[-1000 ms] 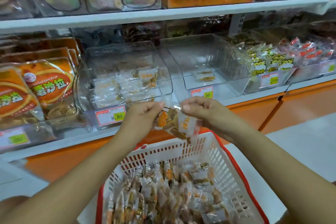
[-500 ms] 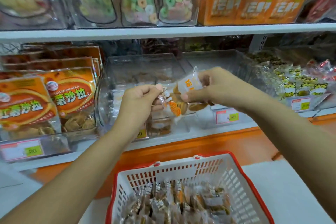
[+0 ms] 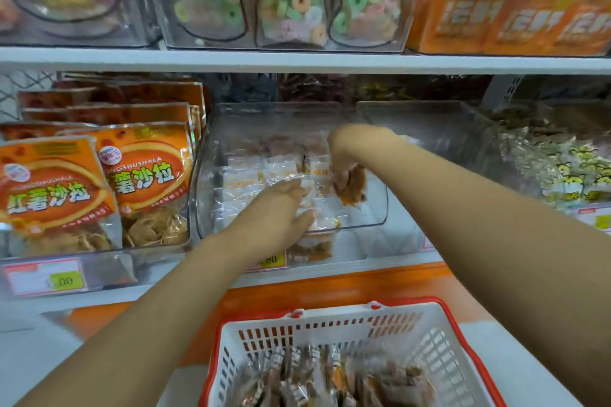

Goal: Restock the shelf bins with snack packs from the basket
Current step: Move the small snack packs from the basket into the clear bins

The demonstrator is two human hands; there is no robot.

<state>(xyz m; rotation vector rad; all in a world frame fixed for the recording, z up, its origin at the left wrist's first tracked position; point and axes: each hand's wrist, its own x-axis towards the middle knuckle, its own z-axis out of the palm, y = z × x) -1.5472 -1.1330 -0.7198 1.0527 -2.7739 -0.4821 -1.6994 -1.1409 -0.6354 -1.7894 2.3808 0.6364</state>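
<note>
Two hands in the clear bin (image 3: pixel 206 182), one pack held.
Our right hand (image 3: pixel 345 155) hangs fingers-down, curled round a snack pack (image 3: pixel 355 187) just above the wrapped packs (image 3: pixel 264 175) lying on the bin floor. Our left hand (image 3: pixel 274 211) reaches over the low front rim, fingers nearly straight, thumb spread, resting on those packs just left of the held one. Open room lies between bin and upper shelf (image 3: pixel 297 61); orange bags (image 3: pixel 148 175) crowd the left wall, and a second clear bin (image 3: pixel 429 129) stands beside the right. More packs (image 3: pixel 330 380) fill the basket (image 3: pixel 330 319) below our forearms.
</note>
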